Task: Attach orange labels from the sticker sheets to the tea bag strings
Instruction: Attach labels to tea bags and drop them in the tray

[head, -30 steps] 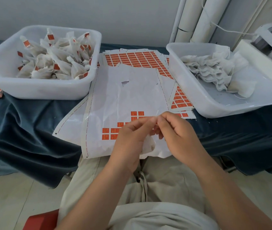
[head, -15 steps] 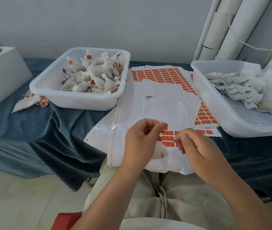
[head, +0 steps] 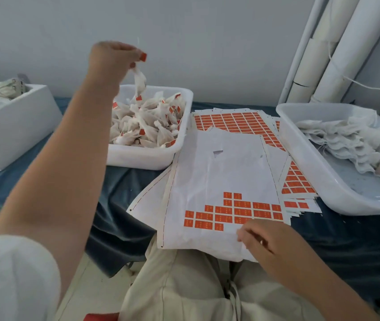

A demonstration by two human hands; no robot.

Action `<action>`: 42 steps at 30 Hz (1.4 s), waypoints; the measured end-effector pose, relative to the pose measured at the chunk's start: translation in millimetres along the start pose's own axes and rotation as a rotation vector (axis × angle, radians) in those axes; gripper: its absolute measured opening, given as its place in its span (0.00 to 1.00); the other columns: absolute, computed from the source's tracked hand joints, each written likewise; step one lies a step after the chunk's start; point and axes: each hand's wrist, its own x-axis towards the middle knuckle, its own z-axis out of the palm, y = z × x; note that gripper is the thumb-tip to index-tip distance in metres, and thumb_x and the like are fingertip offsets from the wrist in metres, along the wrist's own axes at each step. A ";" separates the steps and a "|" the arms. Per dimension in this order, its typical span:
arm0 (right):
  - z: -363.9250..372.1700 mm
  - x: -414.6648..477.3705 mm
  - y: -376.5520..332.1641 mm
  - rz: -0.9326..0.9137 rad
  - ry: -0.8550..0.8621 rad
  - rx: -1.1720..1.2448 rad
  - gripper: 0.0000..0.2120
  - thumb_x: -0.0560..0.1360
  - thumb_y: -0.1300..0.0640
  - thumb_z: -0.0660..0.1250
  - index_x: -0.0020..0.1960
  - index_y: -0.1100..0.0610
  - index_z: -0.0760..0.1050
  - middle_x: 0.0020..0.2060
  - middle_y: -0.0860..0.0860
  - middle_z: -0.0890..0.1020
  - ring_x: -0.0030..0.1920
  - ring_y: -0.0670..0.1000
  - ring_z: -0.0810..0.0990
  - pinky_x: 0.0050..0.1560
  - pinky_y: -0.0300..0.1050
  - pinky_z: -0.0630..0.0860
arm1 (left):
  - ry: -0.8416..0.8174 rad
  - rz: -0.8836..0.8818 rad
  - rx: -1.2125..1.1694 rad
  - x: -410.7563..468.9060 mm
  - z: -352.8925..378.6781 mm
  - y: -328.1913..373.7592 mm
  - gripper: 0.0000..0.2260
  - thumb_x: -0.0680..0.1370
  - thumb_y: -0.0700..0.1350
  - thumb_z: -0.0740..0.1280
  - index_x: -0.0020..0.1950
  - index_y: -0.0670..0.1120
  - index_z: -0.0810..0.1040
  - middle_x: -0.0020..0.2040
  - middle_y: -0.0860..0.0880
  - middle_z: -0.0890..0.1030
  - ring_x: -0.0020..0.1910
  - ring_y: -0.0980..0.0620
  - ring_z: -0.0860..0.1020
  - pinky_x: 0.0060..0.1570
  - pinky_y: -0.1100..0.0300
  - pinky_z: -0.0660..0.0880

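Head view: the left hand [head: 112, 56] is raised above the far-left part of the surface [head: 124, 181], and its grip is pressed together, pinching the top of a labelled tea bag [head: 139, 82] where the orange label [head: 143, 56] sits at the fingertips. The bag hangs straight down from that pinch, long axis vertical, with its lower end just above the pile in the white tray of finished bags [head: 147, 158]. The tray lies directly beneath the grip, so a release is judged enough to land the bag among the others; no sideways travel seems needed.

The right hand [head: 265, 242] is rested on the near edge of the top sticker sheet [head: 219, 163], fingers loosely curled, and nothing is seen held between them. The remaining orange labels [head: 235, 212] lie in short rows just beyond its fingertips, the rows running left to right across the sheet. The unlabelled tea bags [head: 341, 140] are heaped in the right-hand tray [head: 337, 200], well apart from the left hand and much nearer the right. The next bag is therefore judged to be better fetched by the right hand, with a label to be peeled from the nearest row.
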 end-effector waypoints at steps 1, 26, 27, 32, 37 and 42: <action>-0.7 0.2 1.0 -0.001 -0.002 -0.002 0.27 0.76 0.29 0.48 0.44 0.45 0.78 0.43 0.35 0.80 0.43 0.43 0.79 0.42 0.33 0.73 | -0.029 -0.019 -0.003 7.6 -1.2 -1.8 0.12 0.72 0.44 0.78 0.55 0.46 0.88 0.39 0.51 0.84 0.34 0.59 0.79 0.38 0.67 0.76; -179.0 70.4 136.4 0.549 0.140 -0.263 0.14 0.84 0.51 0.63 0.58 0.55 0.85 0.62 0.53 0.82 0.64 0.52 0.79 0.60 0.49 0.75 | -0.690 0.047 -0.150 -315.8 88.5 -35.1 0.18 0.80 0.64 0.62 0.36 0.59 0.82 0.31 0.55 0.80 0.28 0.48 0.73 0.30 0.63 0.70; -183.3 84.1 154.8 0.610 -0.032 -0.390 0.16 0.85 0.51 0.62 0.66 0.55 0.83 0.72 0.58 0.75 0.73 0.57 0.72 0.70 0.52 0.70 | -0.705 0.035 -0.169 -317.6 89.4 -33.9 0.18 0.78 0.66 0.61 0.37 0.59 0.83 0.31 0.54 0.81 0.28 0.48 0.74 0.31 0.64 0.71; -186.1 126.7 210.2 0.652 -0.283 -0.691 0.20 0.86 0.46 0.59 0.74 0.49 0.76 0.82 0.58 0.62 0.81 0.60 0.60 0.79 0.53 0.59 | -0.707 -0.034 -0.207 -317.9 89.3 -36.3 0.18 0.76 0.67 0.60 0.39 0.59 0.84 0.32 0.54 0.81 0.28 0.56 0.73 0.31 0.67 0.72; -180.7 136.3 228.0 0.634 -0.204 -0.792 0.19 0.85 0.47 0.58 0.72 0.53 0.75 0.73 0.56 0.75 0.73 0.61 0.71 0.70 0.56 0.72 | -0.698 -0.068 -0.223 -312.4 86.1 -38.4 0.18 0.76 0.67 0.61 0.38 0.58 0.84 0.32 0.53 0.81 0.28 0.55 0.71 0.31 0.67 0.71; -189.9 129.1 201.5 0.575 0.027 -0.706 0.14 0.83 0.51 0.63 0.59 0.57 0.85 0.59 0.59 0.84 0.61 0.62 0.78 0.60 0.53 0.77 | -0.672 -0.079 -0.208 -308.4 85.9 -43.8 0.19 0.77 0.67 0.61 0.37 0.58 0.83 0.33 0.52 0.82 0.29 0.53 0.71 0.31 0.63 0.71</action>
